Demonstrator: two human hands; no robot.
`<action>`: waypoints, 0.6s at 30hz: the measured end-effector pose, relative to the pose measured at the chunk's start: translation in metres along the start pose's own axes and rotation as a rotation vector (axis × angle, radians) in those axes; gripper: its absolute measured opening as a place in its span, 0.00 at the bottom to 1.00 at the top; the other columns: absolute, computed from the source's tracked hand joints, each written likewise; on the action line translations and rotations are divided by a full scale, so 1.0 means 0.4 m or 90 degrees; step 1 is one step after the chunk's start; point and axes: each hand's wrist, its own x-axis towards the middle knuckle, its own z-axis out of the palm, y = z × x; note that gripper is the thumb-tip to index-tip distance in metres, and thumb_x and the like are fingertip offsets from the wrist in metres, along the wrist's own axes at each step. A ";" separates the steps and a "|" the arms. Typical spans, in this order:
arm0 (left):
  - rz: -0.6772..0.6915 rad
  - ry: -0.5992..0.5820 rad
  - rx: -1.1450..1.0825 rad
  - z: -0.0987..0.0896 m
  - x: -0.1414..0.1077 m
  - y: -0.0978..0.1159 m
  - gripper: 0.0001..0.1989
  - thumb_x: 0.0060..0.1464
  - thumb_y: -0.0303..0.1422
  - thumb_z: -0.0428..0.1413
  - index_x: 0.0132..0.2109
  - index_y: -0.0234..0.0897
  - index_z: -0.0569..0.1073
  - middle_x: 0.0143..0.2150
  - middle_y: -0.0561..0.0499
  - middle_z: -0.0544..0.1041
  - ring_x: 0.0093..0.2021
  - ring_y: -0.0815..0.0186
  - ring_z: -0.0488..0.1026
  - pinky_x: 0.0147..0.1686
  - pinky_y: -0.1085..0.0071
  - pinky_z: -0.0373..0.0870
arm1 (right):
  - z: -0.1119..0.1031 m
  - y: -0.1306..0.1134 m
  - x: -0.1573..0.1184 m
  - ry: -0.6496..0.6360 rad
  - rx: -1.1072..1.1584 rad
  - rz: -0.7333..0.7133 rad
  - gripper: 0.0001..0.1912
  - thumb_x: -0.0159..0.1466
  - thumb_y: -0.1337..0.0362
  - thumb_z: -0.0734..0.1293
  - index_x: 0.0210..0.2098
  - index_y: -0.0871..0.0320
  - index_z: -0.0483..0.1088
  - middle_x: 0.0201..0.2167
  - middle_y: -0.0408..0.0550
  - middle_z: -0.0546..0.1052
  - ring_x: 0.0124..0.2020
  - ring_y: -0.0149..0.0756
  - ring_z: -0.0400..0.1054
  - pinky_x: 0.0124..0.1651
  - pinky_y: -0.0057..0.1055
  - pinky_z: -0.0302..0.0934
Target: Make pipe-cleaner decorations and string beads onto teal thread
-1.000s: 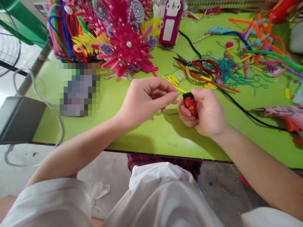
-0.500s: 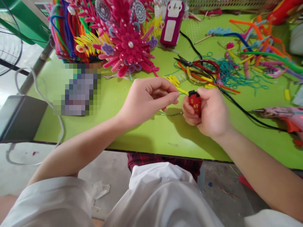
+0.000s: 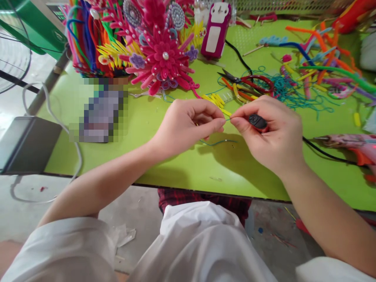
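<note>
My left hand (image 3: 190,123) pinches a thin teal cord (image 3: 216,143), whose loose end hangs below the fingers with a tiny bright bead on it. Just to the right, my right hand (image 3: 270,133) has thumb and forefinger pressed together at the cord's short upper end. A red lighter with a black top (image 3: 257,121) is tucked inside my right hand's curled fingers. Behind the fingertips lie small yellow pieces (image 3: 216,100). Farther back rests a pair of red-handled scissors (image 3: 255,81), beside a tangle of teal cord (image 3: 286,88).
A pink beaded flower (image 3: 165,56) and bundled pipe cleaners (image 3: 85,43) stand at the back left, near a blurred-out phone (image 3: 101,113). At right lies a pink glue gun (image 3: 346,143); a black cable crosses behind my right hand. A purple device (image 3: 216,31) stands at the back.
My right hand has turned over and moved up, its thumb and forefinger now pinched near my left fingertips. The lighter has tilted, showing its black end. The cord's loose end swung right.
</note>
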 end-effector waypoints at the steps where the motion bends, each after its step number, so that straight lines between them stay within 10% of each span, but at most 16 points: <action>1: 0.004 0.000 0.007 0.001 0.000 -0.001 0.04 0.57 0.34 0.67 0.37 0.38 0.83 0.31 0.51 0.84 0.26 0.69 0.77 0.26 0.73 0.74 | -0.001 -0.002 -0.001 -0.006 -0.015 0.003 0.05 0.68 0.67 0.70 0.35 0.51 0.75 0.33 0.48 0.76 0.36 0.42 0.68 0.42 0.40 0.62; 11: 0.050 -0.016 0.052 0.003 -0.003 0.000 0.03 0.59 0.30 0.64 0.36 0.36 0.82 0.29 0.53 0.81 0.26 0.72 0.75 0.28 0.76 0.73 | 0.004 0.011 -0.001 -0.029 -0.069 -0.091 0.06 0.64 0.72 0.66 0.34 0.54 0.69 0.31 0.47 0.73 0.34 0.40 0.67 0.37 0.37 0.57; 18: 0.055 -0.038 0.043 0.003 -0.005 -0.002 0.04 0.60 0.30 0.63 0.38 0.36 0.82 0.29 0.53 0.81 0.24 0.73 0.74 0.25 0.77 0.69 | -0.003 0.002 -0.002 -0.069 -0.024 -0.001 0.18 0.71 0.60 0.68 0.25 0.55 0.65 0.20 0.42 0.64 0.23 0.33 0.57 0.29 0.35 0.50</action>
